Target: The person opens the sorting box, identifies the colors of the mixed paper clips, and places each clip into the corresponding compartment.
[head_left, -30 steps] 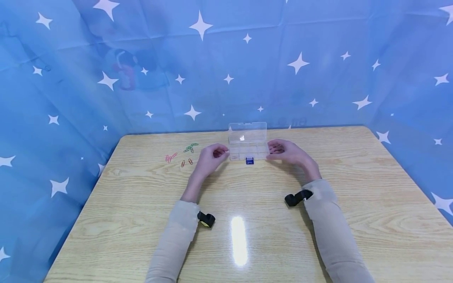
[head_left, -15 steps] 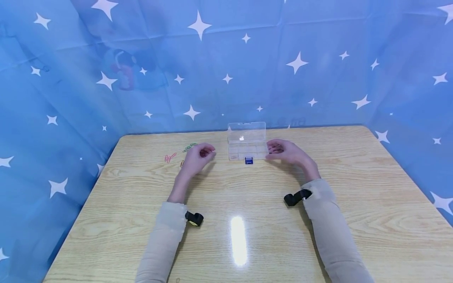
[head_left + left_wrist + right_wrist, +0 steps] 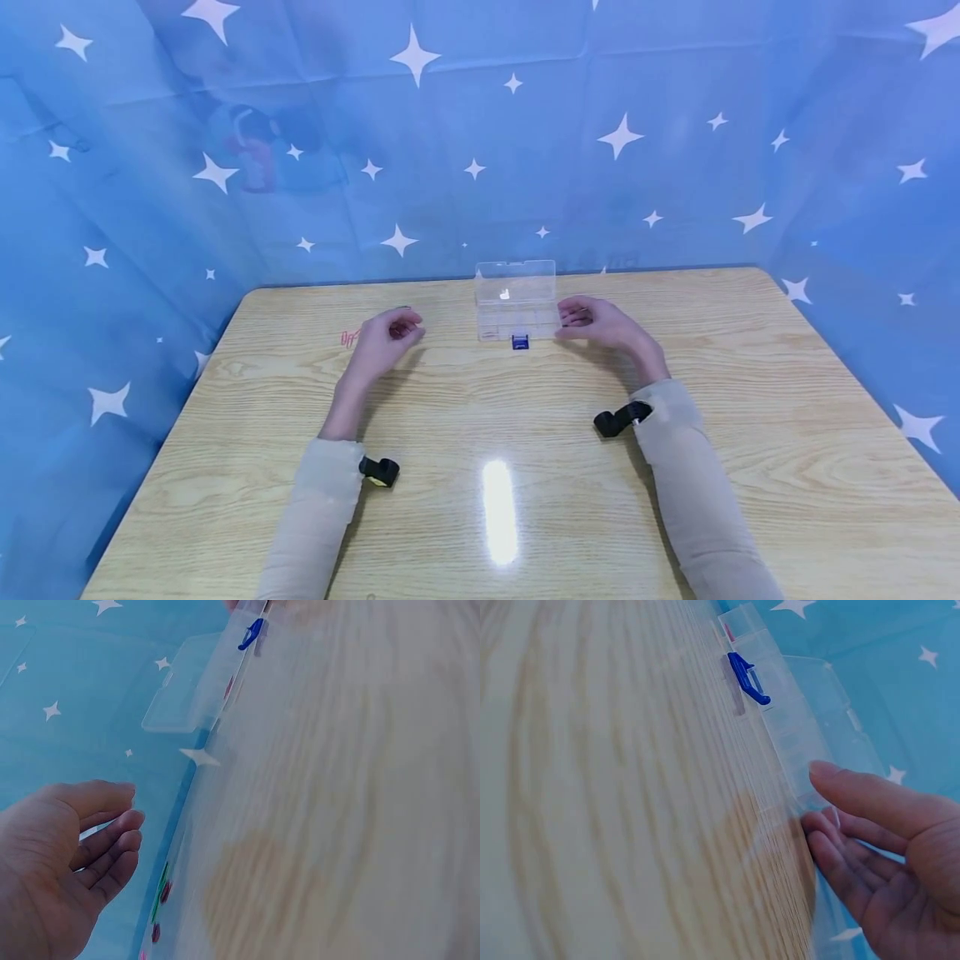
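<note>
A clear plastic compartment box (image 3: 517,332) sits near the table's back edge, its lid (image 3: 517,282) raised and its blue latch (image 3: 520,342) hanging in front. My right hand (image 3: 606,323) grips the box's right end, thumb and fingers at the corner in the right wrist view. Something small and reddish (image 3: 730,632) shows at the box's far end. To the left of the box, my left hand (image 3: 386,337) hovers with fingers loosely bent and nothing held. Pink paper clips (image 3: 349,337) lie partly behind it. Green (image 3: 159,894) and red paper clips (image 3: 156,933) show in the left wrist view, mostly hidden from the head view.
The wooden table (image 3: 435,500) ends at a blue star-patterned cloth (image 3: 450,125) just behind the box. Black wrist cameras (image 3: 380,472) stick out from both sleeves. A bright light reflection (image 3: 499,508) lies on the tabletop.
My left hand has moved left, from the box's left end to over the paper clips, covering the green and red ones. The right hand stays at the box.
</note>
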`<state>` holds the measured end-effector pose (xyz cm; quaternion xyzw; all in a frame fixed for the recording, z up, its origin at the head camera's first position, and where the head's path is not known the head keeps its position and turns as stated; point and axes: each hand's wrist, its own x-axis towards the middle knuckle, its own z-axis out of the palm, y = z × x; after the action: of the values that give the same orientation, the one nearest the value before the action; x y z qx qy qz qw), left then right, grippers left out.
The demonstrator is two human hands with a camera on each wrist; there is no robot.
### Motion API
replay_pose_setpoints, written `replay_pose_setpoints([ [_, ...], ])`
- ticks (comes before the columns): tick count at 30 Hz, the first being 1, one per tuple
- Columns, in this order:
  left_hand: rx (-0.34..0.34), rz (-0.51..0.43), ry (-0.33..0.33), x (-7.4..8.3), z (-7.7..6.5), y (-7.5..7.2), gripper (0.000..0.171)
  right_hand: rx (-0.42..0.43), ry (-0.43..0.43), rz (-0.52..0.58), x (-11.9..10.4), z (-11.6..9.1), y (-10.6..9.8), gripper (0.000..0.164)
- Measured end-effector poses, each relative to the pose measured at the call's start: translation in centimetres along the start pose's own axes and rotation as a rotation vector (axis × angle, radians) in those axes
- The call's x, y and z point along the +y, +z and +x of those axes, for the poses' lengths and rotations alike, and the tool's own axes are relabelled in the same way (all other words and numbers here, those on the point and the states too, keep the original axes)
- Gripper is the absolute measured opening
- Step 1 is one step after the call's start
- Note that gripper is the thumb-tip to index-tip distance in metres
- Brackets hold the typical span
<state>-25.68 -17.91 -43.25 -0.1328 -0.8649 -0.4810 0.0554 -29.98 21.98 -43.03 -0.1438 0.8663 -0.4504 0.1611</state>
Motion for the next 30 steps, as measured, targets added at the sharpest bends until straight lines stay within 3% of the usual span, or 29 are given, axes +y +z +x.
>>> replay_pose_setpoints([
  [12,-0.017,0.076,-0.039,-1.2,-1.0,-2.9,0.024,-0.003,-0.021,0.000,-0.3,-0.1,0.2,0.064],
  [17,-0.036,0.123,-0.035,-1.8,-1.5,-3.7,0.025,-0.006,-0.011,-0.006,-1.8,-0.9,0.1,0.062],
  [30,-0.055,0.270,-0.127,-2.0,-2.1,-4.9,0.021,-0.003,-0.007,-0.030,-0.4,-0.1,0.0,0.063],
])
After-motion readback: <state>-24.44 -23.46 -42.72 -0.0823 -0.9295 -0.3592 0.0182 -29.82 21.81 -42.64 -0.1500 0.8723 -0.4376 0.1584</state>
